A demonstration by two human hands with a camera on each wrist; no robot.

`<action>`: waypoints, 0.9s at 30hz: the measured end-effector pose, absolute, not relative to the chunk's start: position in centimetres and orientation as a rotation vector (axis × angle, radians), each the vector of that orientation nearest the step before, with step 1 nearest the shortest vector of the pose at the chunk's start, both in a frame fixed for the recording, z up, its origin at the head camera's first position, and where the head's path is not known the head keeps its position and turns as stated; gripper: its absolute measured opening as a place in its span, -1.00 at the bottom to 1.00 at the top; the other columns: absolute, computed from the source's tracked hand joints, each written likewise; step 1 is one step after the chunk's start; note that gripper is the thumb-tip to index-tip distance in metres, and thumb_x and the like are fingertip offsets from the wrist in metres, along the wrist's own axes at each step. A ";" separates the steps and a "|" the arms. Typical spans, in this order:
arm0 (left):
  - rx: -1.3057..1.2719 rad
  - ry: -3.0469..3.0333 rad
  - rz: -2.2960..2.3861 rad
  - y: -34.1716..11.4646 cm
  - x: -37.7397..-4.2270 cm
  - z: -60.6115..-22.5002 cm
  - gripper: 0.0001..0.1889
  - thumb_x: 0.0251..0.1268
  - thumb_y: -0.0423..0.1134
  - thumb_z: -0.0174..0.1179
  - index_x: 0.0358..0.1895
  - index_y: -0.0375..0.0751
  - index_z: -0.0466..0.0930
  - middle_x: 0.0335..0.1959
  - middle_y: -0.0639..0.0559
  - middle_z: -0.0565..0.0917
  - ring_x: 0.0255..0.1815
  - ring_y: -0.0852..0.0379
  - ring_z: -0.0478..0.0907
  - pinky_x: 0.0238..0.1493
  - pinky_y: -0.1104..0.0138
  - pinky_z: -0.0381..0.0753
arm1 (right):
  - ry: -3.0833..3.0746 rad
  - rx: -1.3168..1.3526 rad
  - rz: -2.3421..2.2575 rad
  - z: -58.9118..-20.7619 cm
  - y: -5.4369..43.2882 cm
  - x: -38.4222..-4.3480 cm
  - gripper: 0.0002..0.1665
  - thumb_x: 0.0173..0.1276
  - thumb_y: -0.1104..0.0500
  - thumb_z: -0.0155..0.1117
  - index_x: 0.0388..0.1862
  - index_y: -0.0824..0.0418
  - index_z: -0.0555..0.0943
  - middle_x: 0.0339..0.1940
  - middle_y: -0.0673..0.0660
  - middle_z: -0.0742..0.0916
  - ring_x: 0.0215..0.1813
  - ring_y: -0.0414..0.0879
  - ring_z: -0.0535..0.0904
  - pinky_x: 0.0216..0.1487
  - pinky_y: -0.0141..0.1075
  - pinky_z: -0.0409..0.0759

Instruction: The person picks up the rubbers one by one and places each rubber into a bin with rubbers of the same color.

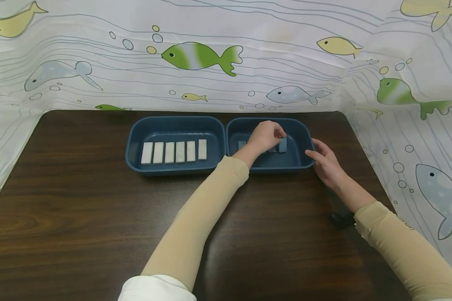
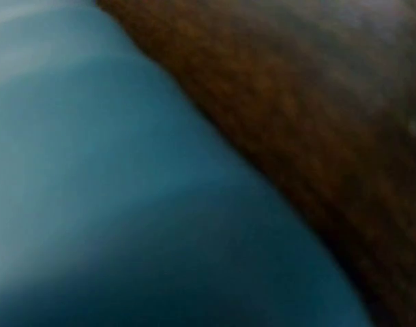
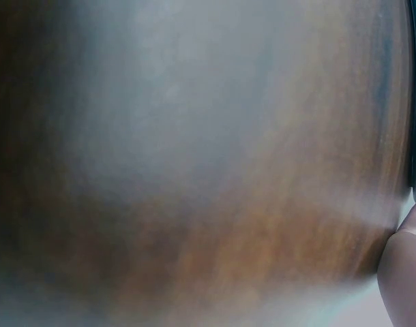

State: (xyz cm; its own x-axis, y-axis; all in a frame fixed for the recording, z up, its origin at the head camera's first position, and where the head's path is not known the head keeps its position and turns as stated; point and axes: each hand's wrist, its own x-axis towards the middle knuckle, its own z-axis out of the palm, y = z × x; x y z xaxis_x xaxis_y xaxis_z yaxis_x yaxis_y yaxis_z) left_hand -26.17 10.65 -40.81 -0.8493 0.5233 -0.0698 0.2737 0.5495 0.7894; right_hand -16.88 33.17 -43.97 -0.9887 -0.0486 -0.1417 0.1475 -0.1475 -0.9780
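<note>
Two blue trays stand side by side. In the left tray (image 1: 177, 168), several white rectangular blocks (image 1: 169, 152) are lined up in a row. My left hand (image 1: 263, 136) reaches into the right tray (image 1: 278, 169) and pinches the top of a blue block (image 1: 283, 146) with its fingertips. Other blue blocks (image 1: 242, 144) lie in that tray, partly hidden behind my left hand and wrist. My right hand (image 1: 325, 163) holds the right tray's right end, thumb at the rim and fingers outside. The left wrist view shows only a blurred blue tray wall (image 2: 126, 157) beside the tabletop.
The dark wooden table (image 1: 79, 200) extends in front and to the left. A white sheet printed with fish (image 1: 196, 56) rises behind and at the sides. A small black object (image 1: 340, 220) lies near my right sleeve.
</note>
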 end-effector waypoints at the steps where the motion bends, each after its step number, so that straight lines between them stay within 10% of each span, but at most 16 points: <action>1: 0.662 2.494 1.188 10.6 -26.2 -40.8 -0.79 0.56 -0.38 0.24 0.11 -0.18 0.77 0.12 -0.02 0.78 0.17 0.10 0.69 0.20 0.36 0.67 | 1.957 0.113 -2.285 -44.0 33.2 -16.9 -0.68 0.63 0.37 0.09 0.23 0.08 0.49 0.09 -0.04 0.62 0.00 -0.28 0.68 0.04 -0.52 0.65; 27: 0.617 2.534 1.085 10.6 -26.5 -41.2 -0.75 0.59 -0.30 0.25 0.21 -0.16 0.74 0.24 0.00 0.74 0.23 0.11 0.69 0.25 0.32 0.67 | 1.959 0.111 -2.277 -43.9 33.1 -16.8 -0.68 0.64 0.36 0.10 0.22 0.04 0.52 0.10 -0.06 0.62 0.04 -0.28 0.64 0.08 -0.53 0.63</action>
